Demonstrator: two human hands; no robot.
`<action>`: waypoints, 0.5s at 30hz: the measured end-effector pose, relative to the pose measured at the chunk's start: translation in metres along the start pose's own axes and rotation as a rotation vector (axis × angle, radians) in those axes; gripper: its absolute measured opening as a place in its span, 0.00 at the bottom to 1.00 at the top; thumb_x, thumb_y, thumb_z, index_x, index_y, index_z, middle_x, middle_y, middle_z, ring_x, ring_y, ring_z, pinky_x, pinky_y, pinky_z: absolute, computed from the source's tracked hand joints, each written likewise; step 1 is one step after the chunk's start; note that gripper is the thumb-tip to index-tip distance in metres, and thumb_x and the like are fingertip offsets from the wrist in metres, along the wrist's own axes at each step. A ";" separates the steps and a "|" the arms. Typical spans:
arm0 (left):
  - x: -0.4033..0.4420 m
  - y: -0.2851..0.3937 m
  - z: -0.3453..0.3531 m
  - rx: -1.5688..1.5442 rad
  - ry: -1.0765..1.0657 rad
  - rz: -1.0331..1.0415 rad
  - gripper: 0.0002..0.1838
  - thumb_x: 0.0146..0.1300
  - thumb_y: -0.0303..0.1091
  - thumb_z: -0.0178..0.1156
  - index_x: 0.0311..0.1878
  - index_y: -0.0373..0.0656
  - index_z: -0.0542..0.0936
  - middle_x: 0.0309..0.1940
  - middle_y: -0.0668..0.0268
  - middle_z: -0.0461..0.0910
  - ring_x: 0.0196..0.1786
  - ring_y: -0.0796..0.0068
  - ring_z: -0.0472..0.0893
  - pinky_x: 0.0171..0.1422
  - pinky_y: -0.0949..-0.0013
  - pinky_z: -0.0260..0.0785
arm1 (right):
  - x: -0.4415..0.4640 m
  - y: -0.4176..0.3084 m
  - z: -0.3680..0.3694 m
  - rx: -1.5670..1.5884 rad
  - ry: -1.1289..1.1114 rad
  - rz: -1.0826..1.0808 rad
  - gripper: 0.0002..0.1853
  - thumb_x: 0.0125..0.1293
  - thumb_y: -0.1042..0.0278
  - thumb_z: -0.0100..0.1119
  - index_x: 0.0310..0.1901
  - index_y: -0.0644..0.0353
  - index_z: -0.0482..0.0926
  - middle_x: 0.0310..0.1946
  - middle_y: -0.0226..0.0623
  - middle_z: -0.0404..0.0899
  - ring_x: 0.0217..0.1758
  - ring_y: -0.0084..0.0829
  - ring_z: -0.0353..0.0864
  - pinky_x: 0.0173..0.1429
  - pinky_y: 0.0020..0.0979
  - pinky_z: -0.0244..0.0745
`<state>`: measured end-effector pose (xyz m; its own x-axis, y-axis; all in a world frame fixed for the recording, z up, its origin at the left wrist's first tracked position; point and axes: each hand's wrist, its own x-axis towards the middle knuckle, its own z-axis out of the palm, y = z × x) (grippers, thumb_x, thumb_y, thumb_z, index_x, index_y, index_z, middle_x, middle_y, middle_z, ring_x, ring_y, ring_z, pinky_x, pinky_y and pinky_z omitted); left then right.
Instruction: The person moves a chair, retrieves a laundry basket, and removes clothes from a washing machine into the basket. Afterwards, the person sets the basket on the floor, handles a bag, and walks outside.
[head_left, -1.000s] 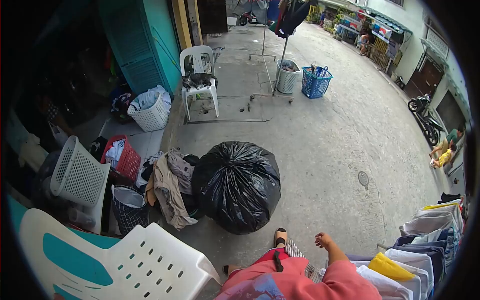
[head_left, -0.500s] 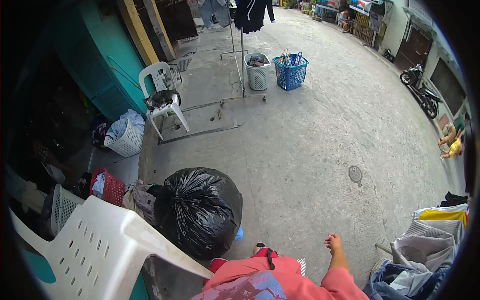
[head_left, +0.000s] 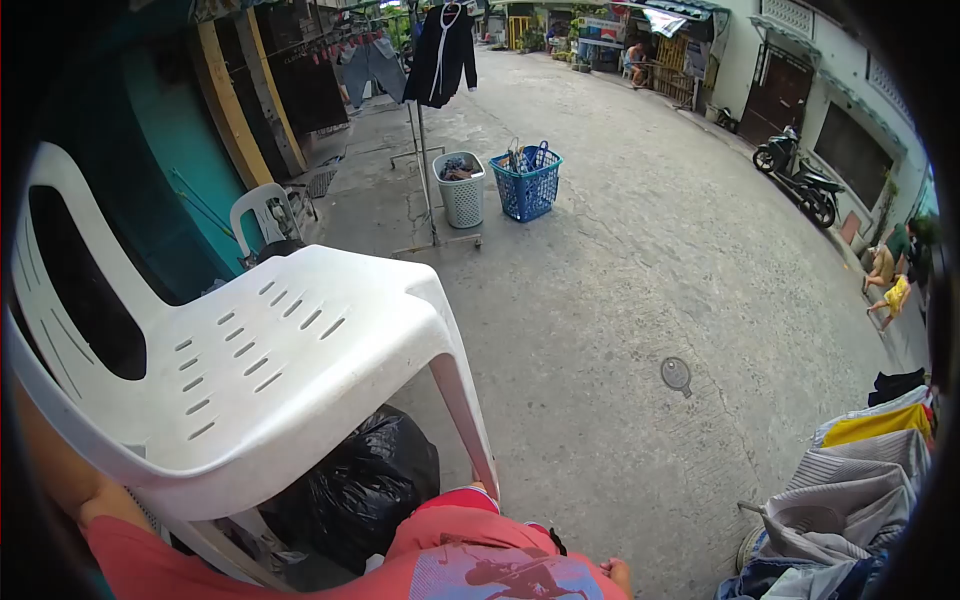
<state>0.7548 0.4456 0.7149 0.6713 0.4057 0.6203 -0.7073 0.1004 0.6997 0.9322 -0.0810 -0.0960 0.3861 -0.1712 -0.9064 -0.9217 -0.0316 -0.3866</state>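
A white plastic chair [head_left: 290, 340] with a slotted seat is raised and tilted in front of me on the left. My left arm [head_left: 60, 455] reaches up behind its backrest side and holds the chair; the fingers are hidden behind the plastic. Low at the bottom edge, my right hand [head_left: 617, 573] hangs beside my red shirt, its fingers curled, with nothing visible in it. Under the chair seat, a full black garbage bag [head_left: 365, 490] sits on the ground, partly covered by the chair.
A grey laundry basket [head_left: 462, 200] and a blue basket [head_left: 527, 190] stand by a clothes rack [head_left: 428, 190]. Another white chair [head_left: 265, 215] is at the left wall. Hanging clothes [head_left: 850, 480] are at lower right. A motorcycle [head_left: 800, 180] and people [head_left: 890, 280] are across the road.
The white chair has risen and moved further into view, now hiding most of the garbage bag and the left-side baskets. My right hand has dropped towards the bottom edge. The view has tilted up.
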 end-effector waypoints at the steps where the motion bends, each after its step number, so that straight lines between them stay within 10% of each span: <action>1: 0.015 -0.021 -0.010 -0.043 -0.001 0.040 0.14 0.40 0.23 0.50 0.36 0.36 0.72 0.36 0.60 0.73 0.35 0.68 0.70 0.34 0.72 0.59 | 0.012 0.006 0.001 0.029 0.031 0.026 0.09 0.56 0.66 0.40 0.38 0.55 0.65 0.24 0.35 0.72 0.20 0.29 0.72 0.18 0.28 0.66; 5: 0.072 -0.087 -0.065 -0.049 -0.157 -0.012 0.16 0.39 0.25 0.51 0.38 0.37 0.71 0.35 0.60 0.74 0.37 0.68 0.72 0.32 0.71 0.58 | 0.079 0.048 0.012 0.053 0.029 -0.041 0.09 0.56 0.67 0.40 0.38 0.56 0.66 0.24 0.35 0.72 0.21 0.28 0.71 0.20 0.27 0.66; 15: 0.143 -0.207 -0.228 -0.102 -0.009 -0.365 0.09 0.60 0.31 0.36 0.41 0.36 0.58 0.35 0.56 0.66 0.39 0.72 0.68 0.46 0.72 0.61 | -0.002 -0.165 0.143 0.001 -0.047 -0.204 0.09 0.56 0.68 0.40 0.39 0.56 0.66 0.24 0.33 0.71 0.19 0.24 0.68 0.20 0.24 0.65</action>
<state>0.9467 0.6897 0.5776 0.8846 0.3185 0.3406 -0.4397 0.3267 0.8366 1.0891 0.0650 -0.0547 0.5661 -0.1150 -0.8163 -0.8242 -0.0597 -0.5632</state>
